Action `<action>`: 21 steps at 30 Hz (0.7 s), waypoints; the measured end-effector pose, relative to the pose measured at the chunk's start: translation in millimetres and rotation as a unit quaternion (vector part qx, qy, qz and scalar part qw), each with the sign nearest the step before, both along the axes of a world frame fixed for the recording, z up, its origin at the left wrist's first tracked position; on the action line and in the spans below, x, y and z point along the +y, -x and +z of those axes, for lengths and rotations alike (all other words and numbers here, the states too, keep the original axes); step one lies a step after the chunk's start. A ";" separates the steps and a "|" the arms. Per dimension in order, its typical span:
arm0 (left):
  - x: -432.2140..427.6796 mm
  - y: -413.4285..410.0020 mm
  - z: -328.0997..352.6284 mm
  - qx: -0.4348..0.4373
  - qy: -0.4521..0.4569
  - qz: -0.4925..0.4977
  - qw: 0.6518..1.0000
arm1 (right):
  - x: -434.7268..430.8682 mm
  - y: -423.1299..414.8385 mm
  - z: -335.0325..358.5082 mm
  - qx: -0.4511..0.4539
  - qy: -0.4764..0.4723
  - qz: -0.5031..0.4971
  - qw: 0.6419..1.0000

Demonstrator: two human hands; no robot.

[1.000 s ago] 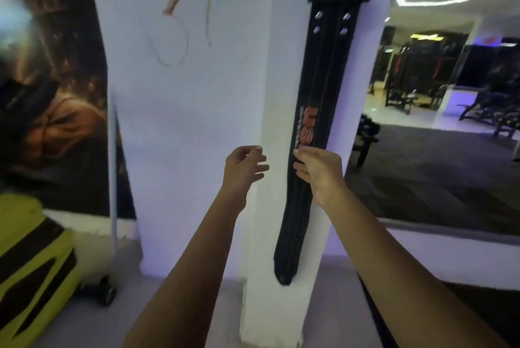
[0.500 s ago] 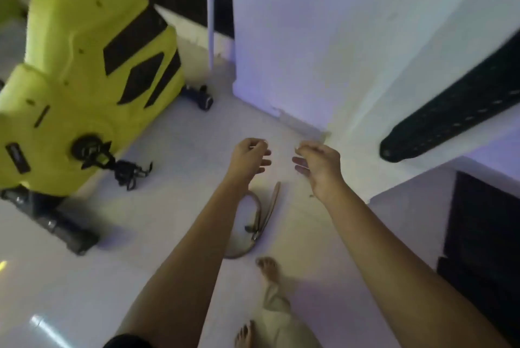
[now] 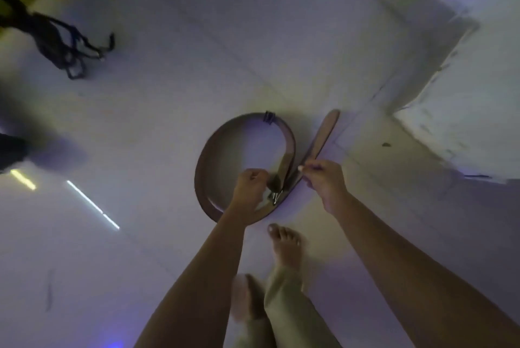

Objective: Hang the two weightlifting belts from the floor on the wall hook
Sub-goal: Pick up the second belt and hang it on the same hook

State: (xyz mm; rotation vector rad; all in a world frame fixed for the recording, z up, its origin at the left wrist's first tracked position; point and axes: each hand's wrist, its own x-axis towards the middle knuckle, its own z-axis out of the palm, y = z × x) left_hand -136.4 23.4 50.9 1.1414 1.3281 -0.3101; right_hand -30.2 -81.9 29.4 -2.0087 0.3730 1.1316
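- A brown weightlifting belt is lying curled in a loop on the pale tiled floor, its free tail pointing away toward the white pillar base.
- The left hand is curling its fingers at the belt's metal buckle; whether it is gripping is unclear.
- The right hand is pinching the strap just beside the buckle, where the tail begins.
- A bare foot is standing just short of the belt's near edge.
- Black straps are lying well apart from the belt, at the far left.
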 end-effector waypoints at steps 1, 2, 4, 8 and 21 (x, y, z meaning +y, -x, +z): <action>-2.7 2.4 -25.1 0.012 0.007 0.012 1.000 | -0.4 0.9 -22.6 -0.010 0.002 0.040 0.999; -4.8 5.0 -48.1 0.020 0.012 0.024 0.999 | -0.7 2.0 -42.4 -0.027 0.005 0.087 0.996; -8.7 8.9 -86.8 0.025 0.008 0.036 0.999 | 0.5 3.5 -71.6 -0.066 -0.003 0.188 0.980; -14.8 16.8 -130.2 0.034 0.016 0.079 0.996 | 3.7 3.5 -105.9 -0.105 -0.009 0.413 0.904; -17.4 21.9 -159.5 0.029 0.096 0.172 0.980 | 3.0 -19.0 -133.8 -0.240 -0.026 0.688 0.684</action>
